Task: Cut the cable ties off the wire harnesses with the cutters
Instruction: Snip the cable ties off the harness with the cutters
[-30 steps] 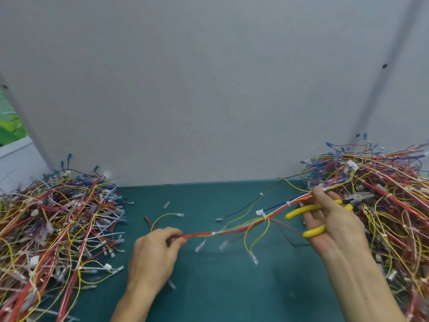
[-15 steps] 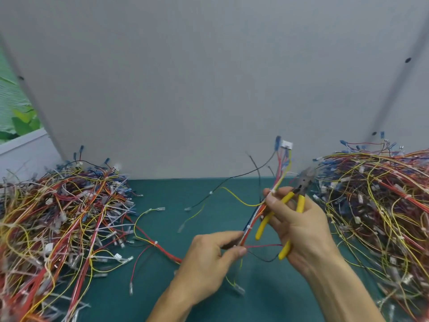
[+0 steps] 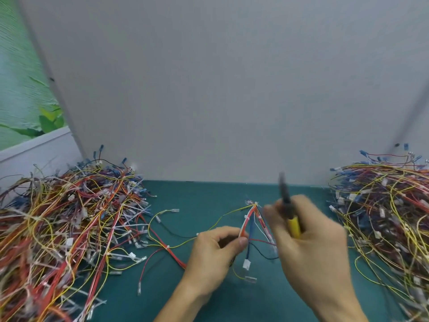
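Now the right hand (image 3: 308,247) grips the cutters (image 3: 294,225) upright, no longer tilted; the left hand (image 3: 216,254) still pinches the wire harness (image 3: 251,217); a left pile (image 3: 69,217) and a right pile (image 3: 383,205) of wires flank them on the surface (image 3: 209,198).

2 hands (image 3: 216,249) (image 3: 311,247), 1 pr cutters (image 3: 293,225), 2 wire piles (image 3: 69,224) (image 3: 390,210), 1 harness (image 3: 249,219)

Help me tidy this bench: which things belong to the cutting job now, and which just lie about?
In use: wire harness, pinched by the left hand; cutters, gripped by the right hand.
Lying about: left pile of wires; right pile of wires; green mat.
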A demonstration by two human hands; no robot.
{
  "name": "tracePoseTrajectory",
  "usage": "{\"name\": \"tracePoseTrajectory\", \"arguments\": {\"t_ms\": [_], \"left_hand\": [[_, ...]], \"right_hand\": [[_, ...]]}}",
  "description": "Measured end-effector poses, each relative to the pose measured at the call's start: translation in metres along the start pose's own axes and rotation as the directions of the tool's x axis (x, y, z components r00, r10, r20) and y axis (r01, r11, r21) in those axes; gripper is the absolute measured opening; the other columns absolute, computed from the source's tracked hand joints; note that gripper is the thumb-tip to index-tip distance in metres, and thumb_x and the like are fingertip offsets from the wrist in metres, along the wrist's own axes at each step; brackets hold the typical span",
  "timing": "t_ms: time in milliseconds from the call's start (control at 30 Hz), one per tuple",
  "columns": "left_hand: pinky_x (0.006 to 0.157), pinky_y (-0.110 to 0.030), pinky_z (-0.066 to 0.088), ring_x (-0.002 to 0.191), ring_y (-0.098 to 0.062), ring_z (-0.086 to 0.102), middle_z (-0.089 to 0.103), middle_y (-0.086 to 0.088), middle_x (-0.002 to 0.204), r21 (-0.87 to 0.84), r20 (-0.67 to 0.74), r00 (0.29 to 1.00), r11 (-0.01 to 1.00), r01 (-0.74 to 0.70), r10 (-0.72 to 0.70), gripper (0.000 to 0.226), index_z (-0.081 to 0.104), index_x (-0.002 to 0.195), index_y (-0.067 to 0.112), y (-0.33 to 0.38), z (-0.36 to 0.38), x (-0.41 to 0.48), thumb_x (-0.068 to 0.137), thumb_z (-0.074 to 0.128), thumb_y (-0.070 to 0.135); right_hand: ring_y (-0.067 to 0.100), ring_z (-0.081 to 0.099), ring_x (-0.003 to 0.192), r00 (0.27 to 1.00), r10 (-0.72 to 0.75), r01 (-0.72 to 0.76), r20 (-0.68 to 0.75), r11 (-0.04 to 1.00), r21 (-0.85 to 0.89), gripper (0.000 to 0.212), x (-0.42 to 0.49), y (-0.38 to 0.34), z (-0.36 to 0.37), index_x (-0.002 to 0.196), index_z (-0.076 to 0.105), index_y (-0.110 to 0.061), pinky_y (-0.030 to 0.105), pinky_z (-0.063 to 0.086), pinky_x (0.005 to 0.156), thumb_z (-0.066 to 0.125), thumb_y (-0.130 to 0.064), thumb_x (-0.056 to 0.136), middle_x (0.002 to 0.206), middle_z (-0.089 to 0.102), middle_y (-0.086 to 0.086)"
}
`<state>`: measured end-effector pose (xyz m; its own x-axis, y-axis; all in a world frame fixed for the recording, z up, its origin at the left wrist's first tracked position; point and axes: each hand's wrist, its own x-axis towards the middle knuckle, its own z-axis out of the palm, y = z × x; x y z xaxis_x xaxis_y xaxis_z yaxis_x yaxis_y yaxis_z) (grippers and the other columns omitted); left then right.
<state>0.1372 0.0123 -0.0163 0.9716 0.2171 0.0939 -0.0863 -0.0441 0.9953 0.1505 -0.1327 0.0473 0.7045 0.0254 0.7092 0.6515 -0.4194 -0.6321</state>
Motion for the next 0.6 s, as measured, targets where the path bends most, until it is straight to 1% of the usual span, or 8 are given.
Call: {"name": "tracePoseTrajectory", "arguments": {"t_ms": [67,133,200,300,367,433,500,600], "left_hand": [[0.061,-0.01,0.041,0.064,0.0,0.058,0.07,0.01,0.073,0.011,-0.033,0.999,0.999,-0.043,0.044,0.016,0.078,0.083,0.027,0.001,0.002,0.0,0.083,0.072,0.012],[0.054,-0.013,0.036,0.055,-0.001,0.047,0.063,0.015,0.064,0.044,-0.06,0.994,0.995,-0.085,0.087,0.013,0.077,0.082,0.033,0.001,0.004,-0.001,0.083,0.072,0.021],[0.054,-0.021,0.033,0.055,-0.006,0.039,0.058,0.011,0.063,0.128,-0.102,0.983,0.982,-0.14,0.153,0.015,0.076,0.079,0.036,-0.001,0.006,-0.001,0.082,0.072,0.022],[0.06,-0.027,0.039,0.061,-0.007,0.045,0.061,0.005,0.074,0.216,-0.1,0.959,0.946,-0.24,0.266,0.016,0.074,0.081,0.04,0.001,0.011,-0.003,0.081,0.074,0.024],[0.064,-0.023,0.044,0.067,-0.004,0.055,0.061,0.008,0.076,0.264,-0.079,0.946,0.922,-0.285,0.315,0.013,0.072,0.085,0.038,0.003,0.014,-0.005,0.079,0.066,0.028],[0.068,-0.022,0.047,0.074,-0.008,0.06,0.062,0.009,0.079,0.318,-0.031,0.936,0.891,-0.324,0.351,0.019,0.072,0.093,0.035,0.003,0.013,-0.007,0.079,0.061,0.027],[0.07,-0.019,0.046,0.077,-0.009,0.058,0.061,0.009,0.086,0.383,0.045,0.932,0.855,-0.349,0.36,0.028,0.07,0.107,0.036,0.004,0.011,-0.007,0.081,0.062,0.03],[0.074,-0.013,0.042,0.085,-0.008,0.054,0.055,0.01,0.094,0.453,0.165,0.918,0.799,-0.396,0.361,0.046,0.059,0.126,0.042,0.003,0.006,-0.007,0.081,0.064,0.033]], "right_hand": [[0.013,0.043,0.055,0.954,0.146,-0.093,0.261,0.974,-0.206,0.024,-0.006,0.006,0.005,0.071,0.057,-0.023,0.021,0.036,0.053,0.063,-0.041,0.086,0.055,0.049,-0.007],[0.019,0.044,0.064,0.876,0.293,-0.148,0.382,0.919,-0.365,0.028,-0.014,0.011,0.015,0.076,0.054,-0.023,0.031,0.04,0.061,0.055,-0.047,0.09,0.057,0.048,-0.005],[0.024,0.044,0.069,0.851,0.372,-0.219,0.371,0.893,-0.394,0.028,-0.019,0.011,0.024,0.078,0.048,-0.026,0.034,0.038,0.062,0.049,-0.05,0.092,0.065,0.053,-0.004],[0.028,0.052,0.076,0.864,0.404,-0.284,0.301,0.884,-0.373,0.026,-0.021,0.014,0.028,0.08,0.049,-0.027,0.035,0.035,0.061,0.048,-0.05,0.092,0.074,0.062,-0.001],[0.029,0.056,0.079,0.875,0.399,-0.302,0.275,0.893,-0.335,0.022,-0.021,0.016,0.028,0.084,0.055,-0.028,0.036,0.039,0.063,0.05,-0.048,0.091,0.073,0.062,0.0],[0.028,0.055,0.075,0.888,0.383,-0.317,0.255,0.911,-0.266,0.018,-0.021,0.017,0.028,0.081,0.055,-0.029,0.038,0.042,0.063,0.054,-0.044,0.09,0.065,0.058,-0.001],[0.027,0.053,0.07,0.903,0.37,-0.327,0.219,0.922,-0.207,0.015,-0.021,0.016,0.028,0.083,0.06,-0.028,0.039,0.044,0.063,0.056,-0.041,0.09,0.059,0.055,-0.001],[0.025,0.051,0.065,0.92,0.364,-0.336,0.146,0.923,-0.187,0.014,-0.021,0.02,0.029,0.086,0.065,-0.025,0.04,0.046,0.063,0.058,-0.037,0.089,0.057,0.053,-0.001]]}}
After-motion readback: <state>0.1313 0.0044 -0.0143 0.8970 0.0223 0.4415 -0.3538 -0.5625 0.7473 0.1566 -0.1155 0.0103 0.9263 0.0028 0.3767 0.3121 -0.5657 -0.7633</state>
